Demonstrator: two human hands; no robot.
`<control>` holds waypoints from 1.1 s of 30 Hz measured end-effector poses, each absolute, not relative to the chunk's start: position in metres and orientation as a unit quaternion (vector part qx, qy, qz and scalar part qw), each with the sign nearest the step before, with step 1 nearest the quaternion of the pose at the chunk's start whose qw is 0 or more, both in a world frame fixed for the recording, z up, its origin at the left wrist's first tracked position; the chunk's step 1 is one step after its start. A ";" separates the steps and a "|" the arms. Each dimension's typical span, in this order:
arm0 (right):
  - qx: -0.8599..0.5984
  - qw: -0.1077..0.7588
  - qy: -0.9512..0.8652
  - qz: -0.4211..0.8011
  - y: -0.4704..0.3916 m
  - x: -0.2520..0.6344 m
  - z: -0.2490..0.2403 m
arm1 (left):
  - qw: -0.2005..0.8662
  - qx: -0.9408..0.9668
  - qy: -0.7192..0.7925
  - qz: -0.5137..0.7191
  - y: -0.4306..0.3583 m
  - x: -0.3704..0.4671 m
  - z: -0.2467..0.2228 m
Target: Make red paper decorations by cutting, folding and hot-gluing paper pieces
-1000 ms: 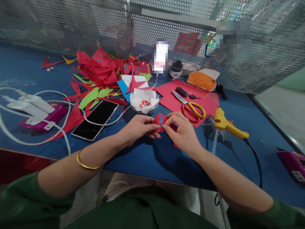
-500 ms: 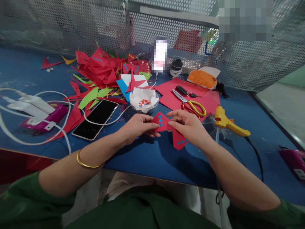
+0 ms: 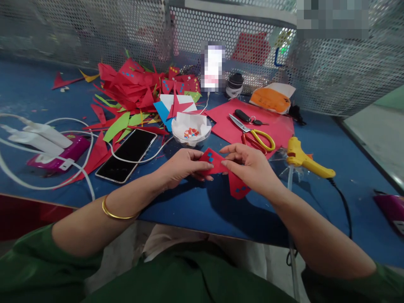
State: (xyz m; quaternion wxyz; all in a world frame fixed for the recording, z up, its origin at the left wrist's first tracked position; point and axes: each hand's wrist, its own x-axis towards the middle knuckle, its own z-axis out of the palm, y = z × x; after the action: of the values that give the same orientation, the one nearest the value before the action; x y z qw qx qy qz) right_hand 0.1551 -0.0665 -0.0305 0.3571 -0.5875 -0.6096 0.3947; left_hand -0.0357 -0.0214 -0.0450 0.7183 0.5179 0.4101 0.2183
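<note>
A folded red paper piece (image 3: pixel 217 161) with small blue diamonds is held up above the blue table between both hands. My left hand (image 3: pixel 186 165) pinches its left side, thumb on top and fingers underneath. With thumb and fingertips, my right hand (image 3: pixel 248 165) grips it near the middle, and a second blue-dotted flap hangs below that hand. Just beyond stands a clear bowl lined with white paper (image 3: pixel 176 126), with small orange, white and blue bits (image 3: pixel 191 133) inside. Yellow-and-red-handled scissors (image 3: pixel 252 133) lie on red sheets (image 3: pixel 279 126) behind my right hand.
A yellow glue gun (image 3: pixel 311 162) lies right of my right forearm. A black phone (image 3: pixel 128 156) crossed by a white cable, a purple power strip (image 3: pixel 77 152) and a heap of red paper cuttings (image 3: pixel 129 88) occupy the left. A perforated metal panel (image 3: pixel 126 33) closes the back.
The view has shifted slightly. Both hands keep hold of the red paper, and my left thumb now covers more of its blue diamonds.
</note>
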 end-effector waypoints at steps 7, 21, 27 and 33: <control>-0.593 0.358 -0.601 0.398 -0.067 0.155 -0.031 | 0.711 0.527 0.416 0.209 -0.022 -0.036 -0.043; -0.591 0.352 -0.615 0.386 -0.066 0.157 -0.034 | 0.721 0.524 0.407 0.199 -0.021 -0.037 -0.042; -0.585 0.361 -0.613 0.389 -0.066 0.158 -0.034 | 0.716 0.528 0.412 0.198 -0.021 -0.037 -0.042; -0.587 0.362 -0.608 0.394 -0.066 0.158 -0.033 | 0.714 0.528 0.417 0.191 -0.020 -0.038 -0.042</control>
State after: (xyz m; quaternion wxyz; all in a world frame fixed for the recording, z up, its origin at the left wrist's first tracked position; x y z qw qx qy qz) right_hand 0.1584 -0.0662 -0.0332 0.3620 -0.5869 -0.6077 0.3940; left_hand -0.0378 -0.0204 -0.0419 0.7141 0.5284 0.4174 0.1914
